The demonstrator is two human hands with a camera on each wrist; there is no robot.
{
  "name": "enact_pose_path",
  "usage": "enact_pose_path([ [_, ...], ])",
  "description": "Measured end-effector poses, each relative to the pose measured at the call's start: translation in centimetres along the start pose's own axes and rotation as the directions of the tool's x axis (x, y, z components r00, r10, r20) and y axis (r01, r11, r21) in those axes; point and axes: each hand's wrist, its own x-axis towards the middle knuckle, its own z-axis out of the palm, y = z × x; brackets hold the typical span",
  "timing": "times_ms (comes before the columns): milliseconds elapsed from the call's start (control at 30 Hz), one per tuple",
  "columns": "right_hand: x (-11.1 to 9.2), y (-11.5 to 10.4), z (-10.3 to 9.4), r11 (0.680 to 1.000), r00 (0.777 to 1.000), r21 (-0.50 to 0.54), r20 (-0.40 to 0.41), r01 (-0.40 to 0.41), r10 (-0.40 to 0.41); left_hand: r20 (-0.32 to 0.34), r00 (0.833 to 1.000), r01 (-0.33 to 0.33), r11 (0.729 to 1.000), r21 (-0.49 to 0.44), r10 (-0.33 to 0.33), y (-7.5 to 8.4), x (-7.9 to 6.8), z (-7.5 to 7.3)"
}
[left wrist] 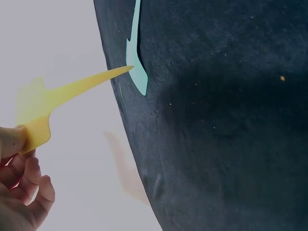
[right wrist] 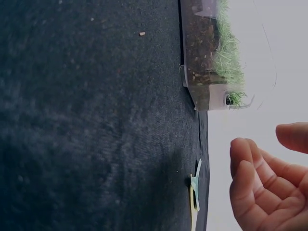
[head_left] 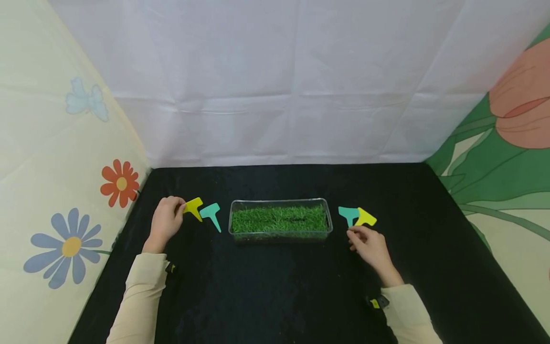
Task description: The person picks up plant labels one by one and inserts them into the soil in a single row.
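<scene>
My left hand pinches the head of a yellow T-shaped plant label between thumb and finger, its pointed stem held off the table in the left wrist view. Just right of it a teal plant label lies on the black cloth. My right hand hovers near a second pair, a teal label and a yellow label that lie together on the cloth. In the right wrist view its thumb stands apart from the loosely bent fingers, with nothing between them.
Between the hands stands a clear rectangular tub of soil and green grass. Black cloth covers the table. A white sheet hangs behind, with flower-printed cloths at both sides.
</scene>
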Motion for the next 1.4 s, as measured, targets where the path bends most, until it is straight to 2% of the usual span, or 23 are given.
enact_pose_path([
  [467, 0.0, -0.2, 0.0, 1.0, 1.0, 0.014, -0.004, 0.007, -0.007, -0.045, 0.996, -0.078, 0.994, 0.073, 0.081, 0.9, -0.3, -0.2],
  [933, 0.0, -0.3, 0.1, 1.0, 1.0, 0.01, 0.012, -0.016, 0.016, -0.06, 0.991, -0.119, 0.99, 0.075, 0.124, 2.0, 0.3, -1.1],
  [1400, -0.2, 0.0, 0.3, 1.0, 1.0, -0.001, 0.016, -0.009, 0.009, -0.131, 0.956, -0.258, 0.965, 0.049, 0.262, 3.2, 0.9, -1.8],
])
